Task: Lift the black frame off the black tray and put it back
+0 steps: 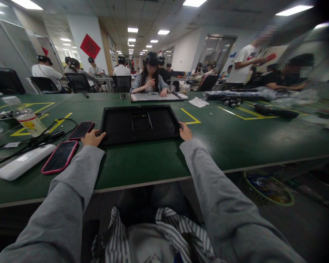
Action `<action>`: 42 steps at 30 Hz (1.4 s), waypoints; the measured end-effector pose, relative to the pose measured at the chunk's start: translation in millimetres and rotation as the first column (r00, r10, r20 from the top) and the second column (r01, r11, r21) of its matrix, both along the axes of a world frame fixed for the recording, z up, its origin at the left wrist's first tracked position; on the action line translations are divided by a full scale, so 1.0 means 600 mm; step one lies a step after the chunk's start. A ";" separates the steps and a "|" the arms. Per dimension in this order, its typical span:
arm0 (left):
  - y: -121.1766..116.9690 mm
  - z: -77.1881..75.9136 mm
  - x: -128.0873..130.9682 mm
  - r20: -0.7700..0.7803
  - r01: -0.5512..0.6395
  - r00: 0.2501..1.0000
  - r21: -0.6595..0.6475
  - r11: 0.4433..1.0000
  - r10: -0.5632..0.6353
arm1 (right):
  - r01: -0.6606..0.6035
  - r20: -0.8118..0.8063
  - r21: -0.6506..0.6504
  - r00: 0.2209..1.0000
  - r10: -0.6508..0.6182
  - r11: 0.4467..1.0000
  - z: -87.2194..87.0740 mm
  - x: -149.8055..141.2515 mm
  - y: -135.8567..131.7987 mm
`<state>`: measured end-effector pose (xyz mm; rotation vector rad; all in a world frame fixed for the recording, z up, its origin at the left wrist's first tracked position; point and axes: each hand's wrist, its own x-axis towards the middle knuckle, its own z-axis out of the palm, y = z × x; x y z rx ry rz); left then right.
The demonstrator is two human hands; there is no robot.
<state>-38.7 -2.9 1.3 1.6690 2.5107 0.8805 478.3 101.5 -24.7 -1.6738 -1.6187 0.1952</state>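
A black rectangular panel (117, 128) with a raised rim, like the back cover of a monitor, lies on the green table in front of me. Two thin metal strips stand out near its middle. My left hand (92, 138) grips its left edge near the front corner, thumb toward the rim. At the right edge, my right hand (185, 132) has its fingers closed round the side. Part of the fingers of both hands is hidden by the rim. Close to my left hand lie two phones in pink cases, a farther phone (81, 130) and a nearer phone (60, 157).
On the left are a white power bank (24, 162), black cables and a tilted-looking plastic bottle (29, 118). Across the table (142, 164) a person works at another panel (153, 97). Plastic-wrapped parts lie at the far right. A green basket (268, 188) stands below the right edge.
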 end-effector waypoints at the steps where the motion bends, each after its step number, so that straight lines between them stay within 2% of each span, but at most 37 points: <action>1: 0.001 -0.002 -0.001 0.020 0.008 1.000 0.002 1.000 -0.008 | 0.023 0.019 -0.022 1.000 -0.022 1.000 0.002 -0.002 -0.002; 6: 0.003 -0.008 -0.005 0.097 0.027 0.995 -0.012 1.000 -0.025 | 0.021 0.039 -0.038 0.999 -0.019 0.999 0.008 -0.005 -0.010; 8: -0.002 -0.003 0.000 0.015 0.004 1.000 0.076 0.997 -0.005 | 0.038 0.075 -0.006 0.996 -0.038 0.999 0.011 -0.005 -0.017; 10: -0.008 0.007 0.011 -0.123 0.018 0.992 0.232 0.973 0.011 | 0.075 0.138 0.080 0.987 -0.086 0.994 0.017 -0.007 -0.027; 11: -0.012 0.013 0.019 -0.186 0.063 0.983 0.293 0.954 -0.008 | 0.082 0.165 0.135 0.981 -0.104 0.987 0.022 -0.011 -0.033; 13: -0.016 0.022 0.042 -0.266 0.233 0.952 0.318 0.919 -0.149 | 0.035 0.197 0.219 0.977 -0.080 0.975 0.033 -0.025 -0.047; 16: -0.020 0.023 0.090 -0.286 0.542 0.827 0.179 0.821 -0.483 | -0.200 0.247 0.195 0.957 0.149 0.960 0.043 -0.062 -0.070; 18: -0.020 0.015 0.122 -0.246 0.692 0.706 0.037 0.721 -0.664 | -0.400 0.297 0.103 0.886 0.356 0.911 0.043 -0.094 -0.085; 20: -0.019 0.004 0.146 -0.215 0.760 0.621 -0.068 0.646 -0.754 | -0.541 0.356 -0.008 0.784 0.508 0.841 0.039 -0.121 -0.098; 22: -0.017 -0.005 0.157 -0.226 0.770 0.592 -0.123 0.626 -0.774 | -0.598 0.412 -0.079 0.709 0.573 0.797 0.035 -0.139 -0.105; 26: -0.007 -0.008 0.156 -0.335 0.723 0.589 -0.188 0.665 -0.735 | -0.601 0.523 -0.120 0.639 0.564 0.791 0.035 -0.153 -0.099; 31: 0.020 0.003 0.163 -0.569 0.589 0.589 -0.184 0.787 -0.574 | -0.513 0.645 -0.112 0.614 0.455 0.851 0.039 -0.175 -0.052; 34: 0.057 0.007 0.173 -0.588 0.544 0.613 -0.169 0.822 -0.527 | -0.453 0.669 -0.092 0.631 0.392 0.887 0.040 -0.196 -0.010; 37: 0.100 0.009 0.180 -0.570 0.502 0.644 -0.189 0.844 -0.510 | -0.391 0.637 -0.089 0.685 0.354 0.916 0.042 -0.209 0.029; 42: 0.133 0.009 0.182 -0.541 0.475 0.664 -0.228 0.850 -0.516 | -0.373 0.541 -0.161 0.741 0.398 0.914 0.048 -0.209 0.058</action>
